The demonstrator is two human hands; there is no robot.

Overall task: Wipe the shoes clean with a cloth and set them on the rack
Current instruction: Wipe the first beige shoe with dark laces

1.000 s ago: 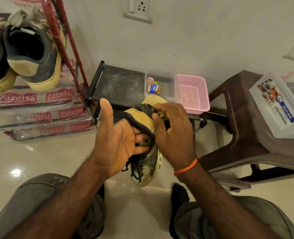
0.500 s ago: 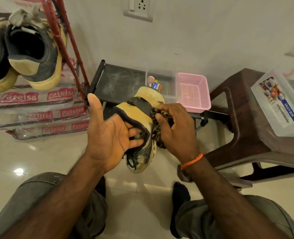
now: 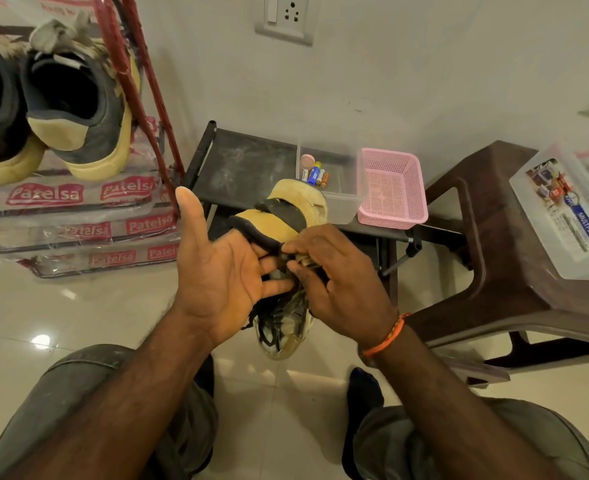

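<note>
Tan suede and black trim make up the shoe (image 3: 286,216), which is held in the air above the floor between the person's knees, heel toward the wall and toe hanging down toward the tiles. It looks light and fairly soft in the upper, with a stiffer rubber sole, so the heel collar and the sole edge seem the surest places to hold; the loose black laces (image 3: 272,327) could snag or slip. The left hand (image 3: 224,275) cradles the shoe from the side with palm open, thumb raised clear and fingers curled against the collar, a loose grip rather than a clamp. The right hand (image 3: 338,282) is closed narrowly on a small bunched cloth (image 3: 303,261), pressing it against the upper near the tongue. Wiping seems to be under way. Another pair of shoes (image 3: 78,109) already sits on the red rack (image 3: 137,98) at upper left, well apart.
</note>
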